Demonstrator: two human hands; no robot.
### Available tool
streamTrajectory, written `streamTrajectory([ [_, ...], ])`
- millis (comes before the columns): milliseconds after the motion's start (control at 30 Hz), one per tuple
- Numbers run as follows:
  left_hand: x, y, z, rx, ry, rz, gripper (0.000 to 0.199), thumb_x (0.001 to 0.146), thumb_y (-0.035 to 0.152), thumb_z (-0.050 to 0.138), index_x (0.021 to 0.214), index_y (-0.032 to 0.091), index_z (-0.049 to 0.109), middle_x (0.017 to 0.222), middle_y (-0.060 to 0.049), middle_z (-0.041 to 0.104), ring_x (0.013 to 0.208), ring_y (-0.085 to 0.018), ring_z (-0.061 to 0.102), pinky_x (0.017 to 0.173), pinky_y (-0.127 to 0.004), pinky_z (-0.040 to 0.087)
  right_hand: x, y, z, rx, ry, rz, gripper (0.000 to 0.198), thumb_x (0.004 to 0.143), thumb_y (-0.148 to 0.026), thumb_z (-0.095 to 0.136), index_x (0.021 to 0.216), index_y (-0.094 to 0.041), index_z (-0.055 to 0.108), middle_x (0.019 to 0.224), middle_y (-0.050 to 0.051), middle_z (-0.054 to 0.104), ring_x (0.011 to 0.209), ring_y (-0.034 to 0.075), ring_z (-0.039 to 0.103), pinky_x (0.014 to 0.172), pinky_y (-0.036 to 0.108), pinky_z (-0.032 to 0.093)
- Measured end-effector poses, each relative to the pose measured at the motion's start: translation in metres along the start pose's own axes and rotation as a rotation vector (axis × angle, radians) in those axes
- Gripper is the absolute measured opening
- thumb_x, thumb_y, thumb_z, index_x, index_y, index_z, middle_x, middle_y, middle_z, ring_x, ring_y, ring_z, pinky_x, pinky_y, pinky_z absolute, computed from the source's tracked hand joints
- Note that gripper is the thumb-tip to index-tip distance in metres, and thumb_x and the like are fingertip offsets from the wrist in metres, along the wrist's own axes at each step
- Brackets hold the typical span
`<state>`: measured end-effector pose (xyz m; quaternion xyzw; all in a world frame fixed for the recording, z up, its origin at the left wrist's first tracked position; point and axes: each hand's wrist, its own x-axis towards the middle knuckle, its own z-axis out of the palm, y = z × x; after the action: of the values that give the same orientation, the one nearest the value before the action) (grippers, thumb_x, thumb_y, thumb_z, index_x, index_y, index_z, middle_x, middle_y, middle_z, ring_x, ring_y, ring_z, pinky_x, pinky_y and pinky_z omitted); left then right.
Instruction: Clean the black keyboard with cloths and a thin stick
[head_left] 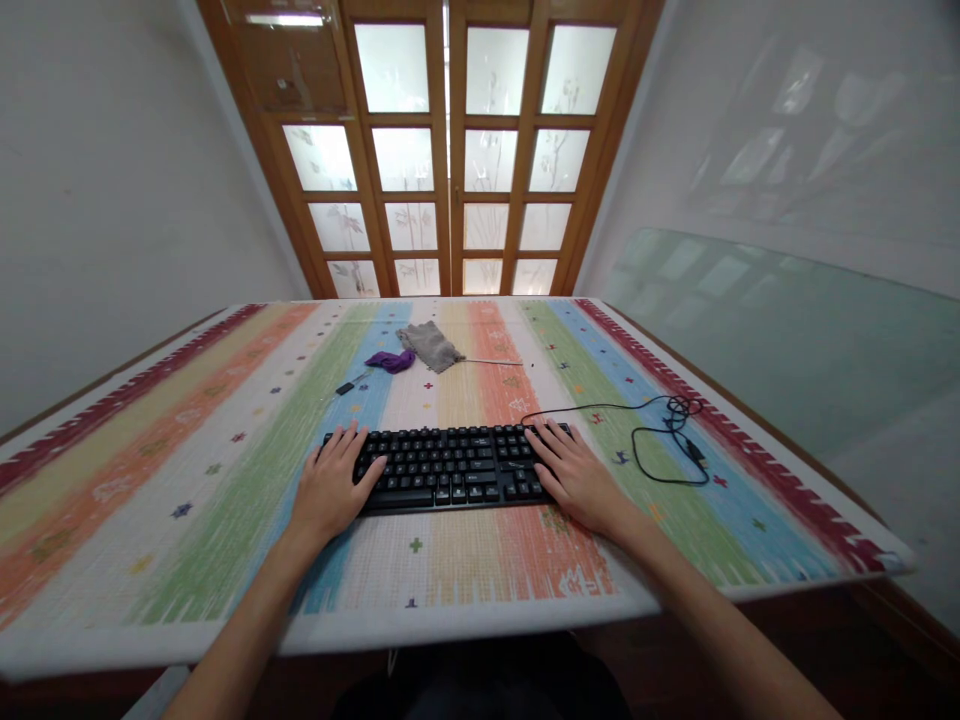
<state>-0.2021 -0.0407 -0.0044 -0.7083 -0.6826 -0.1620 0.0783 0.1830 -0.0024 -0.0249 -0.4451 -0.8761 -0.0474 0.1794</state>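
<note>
A black keyboard (442,468) lies on the striped tablecloth (247,500), close to the table's front edge. Over its left end rests my left hand (334,480), fingers stretched out toward the top left corner and thumb lying across the keys. At the opposite end, my right hand (576,470) lies palm down with its fingers spread over the number pad. Both hands touch the keyboard and appear open, not wrapped round it. A thin black cable (634,408) runs from behind the keyboard to a loose tangle with a plug (696,453) on the right.
Beyond the keyboard lie a grey knitted cloth (431,345), a thin needle-like rod (491,361), a purple bundle (390,361) and a small black object (345,388). A glass-like panel (787,340) leans along the right wall; wooden glazed doors (450,150) stand behind the table.
</note>
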Motion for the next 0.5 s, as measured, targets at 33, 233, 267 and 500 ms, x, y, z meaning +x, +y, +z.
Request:
streamTrajectory([
  [33, 0.000, 0.000, 0.000, 0.002, 0.000, 0.006, 0.058, 0.098, 0.050, 0.038, 0.141, 0.014, 0.053, 0.149, -0.015, 0.050, 0.140, -0.034, 0.044, 0.113, -0.056, 0.038, 0.000, -0.001, -0.001, -0.007, -0.001, 0.004, 0.053, 0.100, -0.031, 0.035, 0.148, -0.013, 0.049, 0.155, 0.015, 0.043, 0.147, 0.033, 0.033, 0.120, 0.061, 0.025],
  [233, 0.002, -0.001, -0.002, 0.017, -0.040, 0.010, 0.057, 0.098, 0.047, 0.038, 0.142, 0.013, 0.053, 0.151, -0.014, 0.048, 0.140, -0.033, 0.044, 0.114, -0.053, 0.037, 0.002, -0.002, -0.005, -0.062, -0.025, 0.006, 0.052, 0.101, -0.031, 0.032, 0.148, -0.014, 0.048, 0.154, 0.012, 0.046, 0.146, 0.028, 0.036, 0.120, 0.056, 0.027],
  [267, 0.003, 0.000, -0.003, 0.019, -0.048, 0.006, 0.057, 0.098, 0.047, 0.038, 0.142, 0.013, 0.053, 0.151, -0.014, 0.048, 0.141, -0.033, 0.044, 0.114, -0.053, 0.036, 0.003, -0.003, -0.005, -0.071, -0.030, 0.006, 0.052, 0.101, -0.031, 0.032, 0.148, -0.015, 0.048, 0.154, 0.011, 0.046, 0.146, 0.027, 0.036, 0.120, 0.055, 0.028],
  [500, 0.004, 0.011, -0.004, 0.017, -0.079, -0.003, 0.058, 0.098, 0.047, 0.038, 0.142, 0.012, 0.053, 0.150, -0.016, 0.049, 0.140, -0.033, 0.045, 0.113, -0.053, 0.037, -0.003, 0.007, 0.000, -0.125, -0.026, 0.021, 0.055, 0.100, -0.030, 0.030, 0.152, -0.018, 0.043, 0.157, 0.008, 0.043, 0.148, 0.027, 0.032, 0.121, 0.054, 0.026],
])
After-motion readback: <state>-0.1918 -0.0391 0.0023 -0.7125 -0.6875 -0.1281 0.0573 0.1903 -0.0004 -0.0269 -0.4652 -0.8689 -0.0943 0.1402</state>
